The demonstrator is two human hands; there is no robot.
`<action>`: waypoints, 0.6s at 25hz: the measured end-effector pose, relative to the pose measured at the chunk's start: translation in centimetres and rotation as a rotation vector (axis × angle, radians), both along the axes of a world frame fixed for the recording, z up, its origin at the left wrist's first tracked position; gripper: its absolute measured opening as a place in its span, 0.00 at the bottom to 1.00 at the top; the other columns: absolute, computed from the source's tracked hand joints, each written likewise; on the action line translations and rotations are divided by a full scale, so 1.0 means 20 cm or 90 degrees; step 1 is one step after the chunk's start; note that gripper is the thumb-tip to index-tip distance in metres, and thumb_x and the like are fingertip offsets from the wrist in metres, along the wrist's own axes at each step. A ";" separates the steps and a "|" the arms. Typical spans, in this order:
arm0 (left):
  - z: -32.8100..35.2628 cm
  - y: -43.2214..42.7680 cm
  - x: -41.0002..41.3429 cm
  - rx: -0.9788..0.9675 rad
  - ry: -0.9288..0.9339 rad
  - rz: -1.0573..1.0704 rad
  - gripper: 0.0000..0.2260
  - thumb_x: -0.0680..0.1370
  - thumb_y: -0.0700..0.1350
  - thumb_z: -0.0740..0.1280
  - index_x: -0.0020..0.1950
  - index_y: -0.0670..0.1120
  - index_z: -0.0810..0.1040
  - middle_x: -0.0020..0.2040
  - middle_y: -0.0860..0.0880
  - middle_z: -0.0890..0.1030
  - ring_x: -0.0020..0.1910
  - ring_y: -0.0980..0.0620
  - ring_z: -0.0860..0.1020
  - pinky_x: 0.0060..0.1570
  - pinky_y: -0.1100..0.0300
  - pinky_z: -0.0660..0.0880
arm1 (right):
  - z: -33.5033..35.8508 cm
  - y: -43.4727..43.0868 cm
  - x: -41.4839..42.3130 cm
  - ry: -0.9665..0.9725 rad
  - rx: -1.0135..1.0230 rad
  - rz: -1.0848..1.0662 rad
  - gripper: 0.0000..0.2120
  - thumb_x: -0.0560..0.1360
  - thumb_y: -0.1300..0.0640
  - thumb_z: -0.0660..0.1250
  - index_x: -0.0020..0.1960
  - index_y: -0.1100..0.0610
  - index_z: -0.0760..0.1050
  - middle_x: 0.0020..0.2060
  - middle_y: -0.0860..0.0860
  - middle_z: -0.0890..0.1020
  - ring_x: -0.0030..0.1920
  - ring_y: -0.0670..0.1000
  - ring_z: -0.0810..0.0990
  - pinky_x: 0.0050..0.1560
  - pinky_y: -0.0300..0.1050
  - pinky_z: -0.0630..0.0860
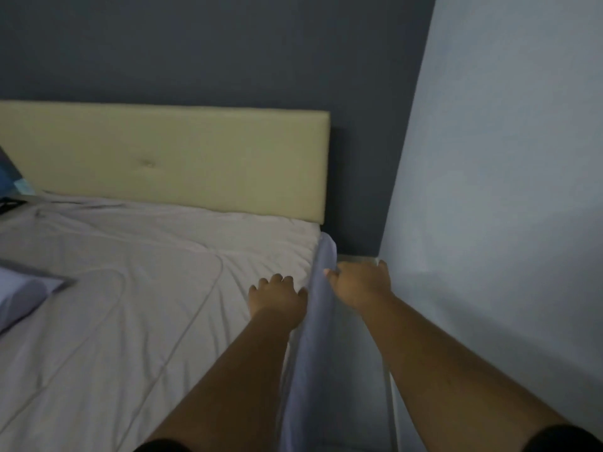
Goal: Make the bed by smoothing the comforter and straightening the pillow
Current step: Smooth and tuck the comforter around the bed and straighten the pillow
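Comforter edge in hands (rumpled)

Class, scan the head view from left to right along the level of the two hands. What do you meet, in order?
Lilac pillow → pale comforter → left hand → raised lilac fold of bedding → right hand → light wall.

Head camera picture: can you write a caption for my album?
Left hand rests on the comforter while the right hand grips its raised edge near the headboard.
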State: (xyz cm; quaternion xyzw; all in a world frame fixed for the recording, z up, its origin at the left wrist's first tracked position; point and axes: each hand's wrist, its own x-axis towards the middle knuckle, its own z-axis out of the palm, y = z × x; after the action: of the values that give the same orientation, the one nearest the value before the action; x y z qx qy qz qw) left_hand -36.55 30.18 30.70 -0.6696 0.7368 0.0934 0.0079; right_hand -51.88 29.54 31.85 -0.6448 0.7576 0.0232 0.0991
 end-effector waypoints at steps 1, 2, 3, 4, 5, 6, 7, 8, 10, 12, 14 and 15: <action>-0.01 -0.18 0.02 -0.004 0.007 0.012 0.24 0.80 0.59 0.50 0.71 0.48 0.67 0.70 0.47 0.70 0.67 0.44 0.68 0.65 0.49 0.63 | 0.00 -0.17 0.01 0.020 -0.004 0.009 0.29 0.80 0.38 0.44 0.65 0.54 0.73 0.62 0.55 0.78 0.63 0.56 0.72 0.71 0.58 0.55; -0.03 -0.36 0.04 -0.009 0.013 0.020 0.24 0.80 0.59 0.50 0.71 0.48 0.66 0.70 0.47 0.70 0.67 0.44 0.67 0.65 0.49 0.63 | 0.00 -0.34 0.02 0.034 -0.007 0.016 0.28 0.80 0.39 0.44 0.65 0.53 0.72 0.61 0.55 0.78 0.64 0.56 0.72 0.72 0.58 0.54; -0.05 -0.52 0.05 -0.014 0.018 0.027 0.24 0.80 0.59 0.50 0.71 0.49 0.66 0.70 0.47 0.70 0.68 0.44 0.67 0.65 0.49 0.63 | 0.00 -0.50 0.03 0.038 -0.008 0.016 0.27 0.80 0.40 0.43 0.66 0.53 0.71 0.62 0.55 0.77 0.64 0.56 0.71 0.72 0.58 0.53; -0.07 -0.70 0.07 -0.013 0.025 0.034 0.25 0.80 0.59 0.50 0.71 0.48 0.66 0.70 0.48 0.69 0.68 0.44 0.67 0.65 0.49 0.63 | 0.00 -0.68 0.05 0.039 -0.007 0.017 0.27 0.80 0.41 0.43 0.67 0.52 0.70 0.63 0.55 0.76 0.65 0.56 0.70 0.72 0.59 0.51; -0.08 -0.84 0.09 -0.010 0.031 0.043 0.25 0.80 0.59 0.50 0.72 0.48 0.65 0.71 0.47 0.69 0.68 0.44 0.67 0.65 0.49 0.63 | -0.01 -0.82 0.07 0.042 -0.004 0.020 0.26 0.80 0.41 0.43 0.68 0.52 0.69 0.63 0.55 0.76 0.66 0.56 0.69 0.73 0.59 0.50; -0.08 -0.96 0.11 -0.009 0.039 0.051 0.25 0.80 0.59 0.50 0.72 0.48 0.65 0.71 0.47 0.68 0.68 0.44 0.67 0.65 0.49 0.62 | -0.02 -0.96 0.10 0.044 -0.006 0.025 0.26 0.80 0.41 0.43 0.68 0.51 0.69 0.63 0.54 0.76 0.66 0.56 0.69 0.73 0.59 0.50; -0.09 -1.12 0.14 -0.010 0.046 0.060 0.25 0.80 0.60 0.50 0.72 0.48 0.65 0.71 0.48 0.68 0.69 0.44 0.66 0.66 0.49 0.62 | -0.03 -1.13 0.14 0.049 -0.011 0.035 0.26 0.80 0.40 0.43 0.67 0.51 0.69 0.63 0.54 0.76 0.66 0.56 0.69 0.73 0.59 0.50; -0.11 -1.25 0.16 -0.012 0.053 0.076 0.25 0.80 0.60 0.50 0.72 0.48 0.64 0.72 0.48 0.68 0.69 0.44 0.66 0.66 0.49 0.62 | -0.05 -1.29 0.17 0.052 -0.018 0.043 0.27 0.80 0.40 0.43 0.67 0.51 0.70 0.63 0.54 0.77 0.66 0.56 0.69 0.72 0.59 0.51; -0.18 -1.54 0.22 -0.009 0.069 0.120 0.26 0.79 0.60 0.50 0.73 0.48 0.63 0.72 0.48 0.67 0.69 0.44 0.66 0.67 0.48 0.61 | -0.13 -1.62 0.25 0.048 -0.017 0.069 0.27 0.79 0.39 0.43 0.66 0.51 0.71 0.62 0.54 0.77 0.65 0.56 0.70 0.71 0.58 0.52; -0.29 -1.79 0.27 -0.008 0.085 0.160 0.26 0.79 0.60 0.50 0.74 0.48 0.62 0.73 0.48 0.66 0.70 0.44 0.65 0.68 0.48 0.61 | -0.24 -1.94 0.31 0.049 -0.026 0.108 0.27 0.80 0.39 0.44 0.65 0.51 0.71 0.61 0.54 0.78 0.64 0.55 0.71 0.70 0.58 0.55; -0.43 -2.09 0.32 -0.009 0.102 0.208 0.27 0.79 0.60 0.50 0.74 0.48 0.61 0.74 0.48 0.65 0.71 0.44 0.64 0.68 0.48 0.60 | -0.40 -2.30 0.39 0.041 -0.030 0.149 0.26 0.79 0.40 0.44 0.65 0.52 0.71 0.61 0.54 0.78 0.63 0.56 0.71 0.70 0.58 0.56; -0.51 -2.23 0.35 -0.006 0.105 0.232 0.27 0.79 0.60 0.50 0.75 0.48 0.60 0.74 0.48 0.65 0.71 0.44 0.64 0.69 0.48 0.60 | -0.50 -2.47 0.43 0.031 -0.027 0.167 0.26 0.79 0.39 0.45 0.66 0.52 0.70 0.61 0.54 0.77 0.64 0.56 0.71 0.71 0.59 0.55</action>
State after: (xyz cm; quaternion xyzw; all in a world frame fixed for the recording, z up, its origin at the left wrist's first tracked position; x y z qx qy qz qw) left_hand -29.58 -14.52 20.46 -0.7820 0.6019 0.1443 -0.0731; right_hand -43.32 -19.87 21.88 -0.7397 0.6690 0.0355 0.0627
